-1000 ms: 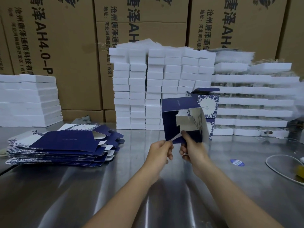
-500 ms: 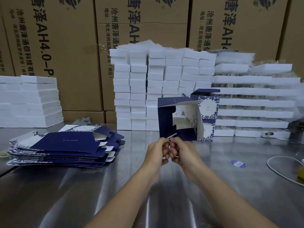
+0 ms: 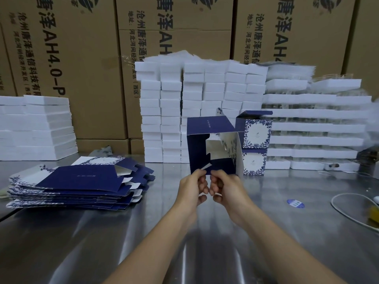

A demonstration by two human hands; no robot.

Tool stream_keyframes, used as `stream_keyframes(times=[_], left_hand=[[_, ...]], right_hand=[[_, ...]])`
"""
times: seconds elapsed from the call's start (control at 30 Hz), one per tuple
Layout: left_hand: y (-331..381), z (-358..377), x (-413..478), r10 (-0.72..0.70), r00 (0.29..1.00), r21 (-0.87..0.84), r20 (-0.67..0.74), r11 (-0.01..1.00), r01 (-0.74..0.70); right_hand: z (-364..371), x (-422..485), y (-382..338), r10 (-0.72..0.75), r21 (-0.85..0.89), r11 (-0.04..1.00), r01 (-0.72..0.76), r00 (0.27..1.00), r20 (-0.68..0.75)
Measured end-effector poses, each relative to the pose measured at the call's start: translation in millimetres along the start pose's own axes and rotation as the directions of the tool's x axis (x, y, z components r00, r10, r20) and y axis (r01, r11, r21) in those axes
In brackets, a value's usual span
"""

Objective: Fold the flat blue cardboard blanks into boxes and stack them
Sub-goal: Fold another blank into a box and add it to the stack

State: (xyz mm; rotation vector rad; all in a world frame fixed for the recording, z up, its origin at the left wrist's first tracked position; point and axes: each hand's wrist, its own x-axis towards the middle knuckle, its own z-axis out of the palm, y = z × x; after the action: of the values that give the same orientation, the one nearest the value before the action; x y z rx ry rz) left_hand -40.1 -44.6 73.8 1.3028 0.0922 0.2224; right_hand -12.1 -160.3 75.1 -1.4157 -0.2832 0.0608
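Two hands are met at the near lower edge of the half-formed box: the left hand is pinched on a white-backed flap, the right hand curled on the blue bottom flap. Since a second ago the box has been levelled from a tilt, so bottom closure is judged under way. It is held over the table, open end toward the person, axis running near to far. Behind its right, two finished boxes are stacked.
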Motion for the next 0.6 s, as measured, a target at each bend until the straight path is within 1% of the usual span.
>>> stream_keyframes(times=[0.07,0.13,0.23,0.3,0.4,0.5,0.53,0.6], left_hand=[[1.0,1.0,0.0,0.028,0.999,0.033,-0.020,0.999,-0.028],[2.1,0.2,1.2,0.059,0.997,0.035,-0.042,0.998,-0.058],[1.6,-1.0,1.3,0.071,0.996,0.056,-0.047,0.996,-0.068],[0.1,-0.2,0.3,0.059,0.997,0.054,-0.054,0.997,-0.056],[1.3,-0.3,-0.4,0.012,1.000,0.001,-0.019,1.000,-0.012],[1.8,-0.5,-1.3,-0.002,0.999,0.022,0.036,1.000,0.001],[1.7,-0.1,-1.1,0.007,0.999,0.029,0.033,1.000,-0.008],[2.1,0.1,-0.7,0.019,1.000,0.039,0.011,0.999,-0.020]], right_hand=[[-0.4,-0.6,0.4,0.015,-0.012,1.000,-0.015,0.999,0.030],[-0.3,-1.1,1.1,0.022,-0.029,0.999,-0.021,0.999,0.027],[0.1,0.8,1.6,0.015,0.021,1.000,-0.014,0.998,-0.057],[-0.7,2.7,0.7,0.014,0.063,0.998,-0.009,0.997,-0.077],[-3.7,3.1,-0.8,0.034,0.072,0.997,-0.034,0.999,0.005],[-3.9,1.8,-0.2,0.077,0.065,0.994,-0.085,0.989,0.127],[-3.2,1.5,-0.4,0.085,0.052,0.994,-0.093,0.987,0.136],[-1.9,1.2,-1.0,0.085,0.021,0.996,-0.088,0.991,0.105]])
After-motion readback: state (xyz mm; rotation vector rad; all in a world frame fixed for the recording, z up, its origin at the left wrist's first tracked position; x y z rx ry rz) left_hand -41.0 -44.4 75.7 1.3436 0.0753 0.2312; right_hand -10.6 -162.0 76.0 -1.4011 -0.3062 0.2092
